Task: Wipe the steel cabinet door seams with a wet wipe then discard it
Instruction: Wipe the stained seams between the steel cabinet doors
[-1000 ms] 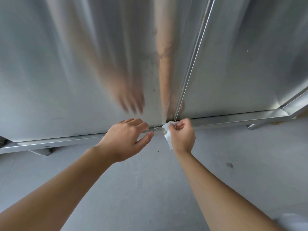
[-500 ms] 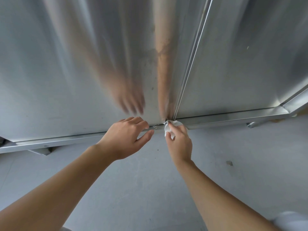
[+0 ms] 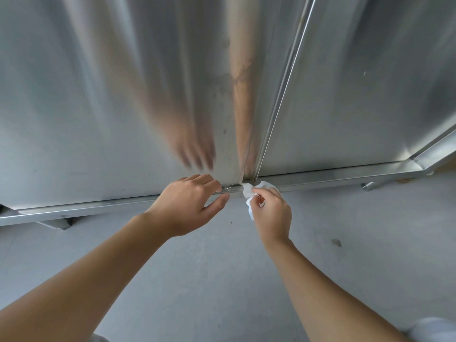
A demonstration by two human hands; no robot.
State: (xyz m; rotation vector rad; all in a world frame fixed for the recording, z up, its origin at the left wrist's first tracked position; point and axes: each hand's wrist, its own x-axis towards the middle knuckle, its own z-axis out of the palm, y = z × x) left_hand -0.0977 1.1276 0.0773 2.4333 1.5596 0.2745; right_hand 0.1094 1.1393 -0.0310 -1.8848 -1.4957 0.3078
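Vertical seam (image 3: 283, 82) between two brushed steel cabinet doors: narrow bright strip, running slantwise from the upper edge of the head view down to the horizontal steel bottom rail (image 3: 345, 174).

Crumpled white wet wipe (image 3: 247, 191): at the foot of the seam, just to its left, pressed against the rail; a loose tail hanging below, along the palm.

Right hand (image 3: 271, 213): directly below the foot of the seam; thumb and curled fingers pinching the wipe, bunched tightly around it.

Left hand (image 3: 187, 206): left of the seam, near the wipe but apart from it; fingers loosely bent, tips resting on the lower edge of the left door, thumb stretched out toward the seam, nothing held.

Left steel door (image 3: 86, 107): left of the seam; blurred reflections of both forearms and of a hand, with smudges and small specks close beside the seam.

Right steel door (image 3: 370, 107): right of the seam; dull sheen, few marks.

Grey concrete floor (image 3: 222, 280): below the seam's foot, under both forearms; small dark mark (image 3: 336, 242) well to the right of the seam.

Steel cabinet foot (image 3: 58, 223): far left of the seam, under the rail.
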